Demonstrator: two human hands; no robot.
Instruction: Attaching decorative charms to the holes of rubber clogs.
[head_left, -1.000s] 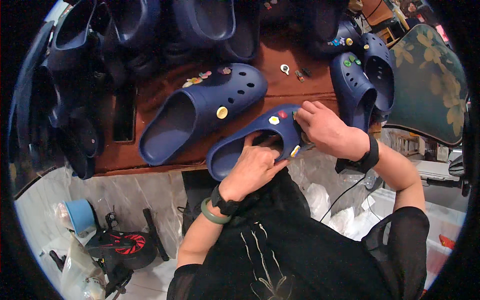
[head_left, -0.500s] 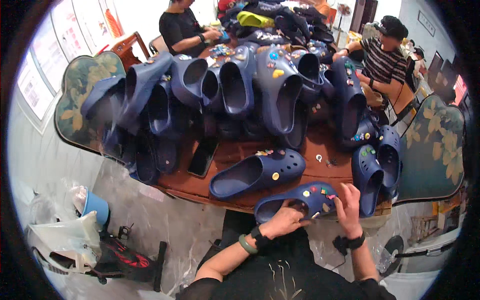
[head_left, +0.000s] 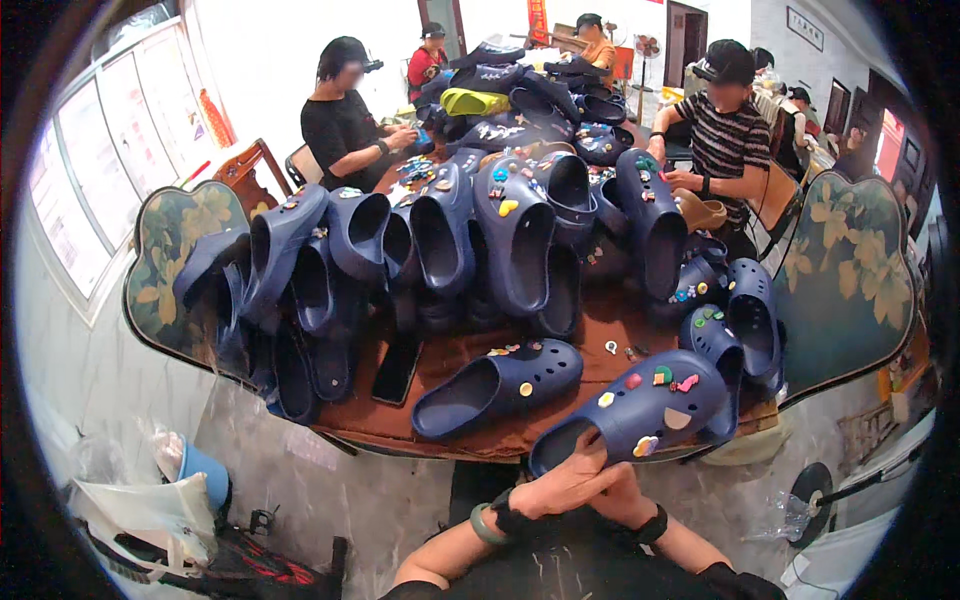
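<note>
A navy clog [head_left: 650, 400], with colourful charms on its upper, is raised at the table's front edge, its toe pointing to the far right. My left hand [head_left: 562, 484] grips it at the open foot end, with fingertips reaching into the opening. Close against it, my right hand [head_left: 627, 498] is under the clog's near side; its fingers are mostly hidden. Another charmed navy clog [head_left: 500, 387] lies just beyond, to the left. A small white charm [head_left: 611, 347] rests on the brown tabletop.
Stacked navy clogs [head_left: 430, 240] cover the table's far half, with a lime-green clog [head_left: 474, 102] on top. A black phone [head_left: 398, 372] lies at the left, and two clogs [head_left: 755, 310] stand at the right. People [head_left: 345, 115] sit around the table. A blue bucket [head_left: 205, 475] is on the floor.
The held clog has come up toward me and tilted. My right hand has moved from its toe down beside my left hand. The view has tipped upward, showing more of the room.
</note>
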